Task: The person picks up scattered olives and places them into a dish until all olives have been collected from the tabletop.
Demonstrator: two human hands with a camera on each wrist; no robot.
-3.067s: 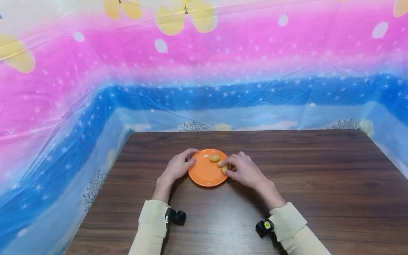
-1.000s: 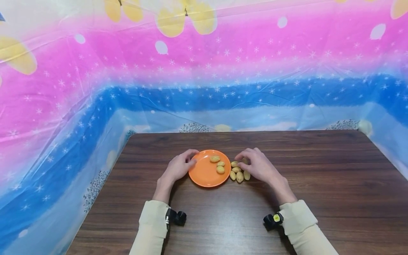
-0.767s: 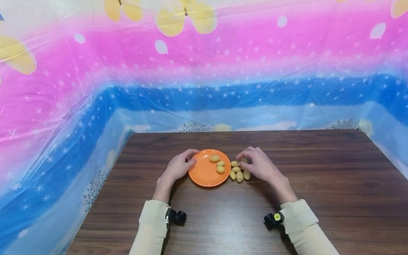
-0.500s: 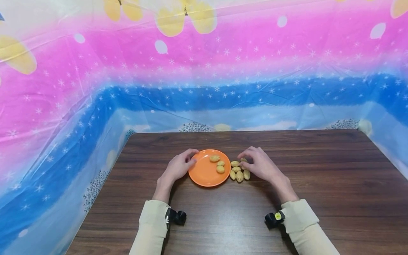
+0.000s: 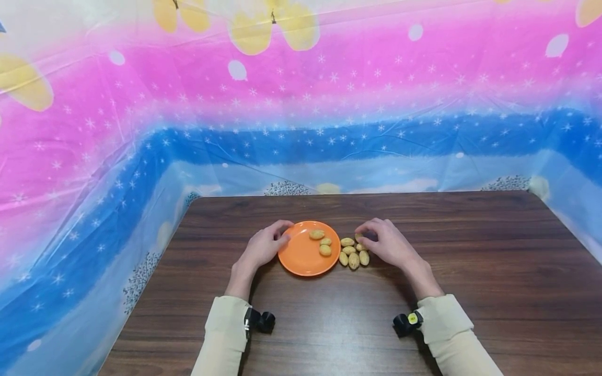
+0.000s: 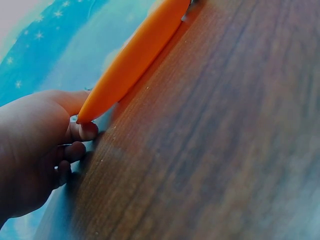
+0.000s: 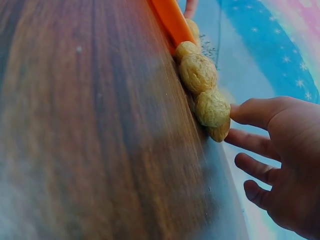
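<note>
An orange plate (image 5: 301, 258) bears 3 tan, wrinkled oval walnuts (image 5: 317, 234) on its right half. My left hand (image 5: 262, 244) holds the plate's left rim; the left wrist view has the thumb and a finger either side of the rim (image 6: 127, 65). Right of the plate, several more walnuts (image 5: 354, 260) lie bunched on the table. My right hand (image 5: 389, 244) is at the pile's far right side, fingers spread loosely and the thumb touching or very near a walnut (image 7: 212, 108). Its fingertips are partly hidden behind walnuts in the right wrist view.
The brown wooden table (image 5: 305, 329) stretches to both sides and toward the person. A pink and blue patterned cloth (image 5: 301, 141) hangs behind and around it. Both wrists carry a small black camera (image 5: 260, 320).
About three seconds ago my right hand was at a walnut on the plate's right side. It moved right to the pile, then slid slightly farther right, uncovering walnuts. The left hand stayed.
</note>
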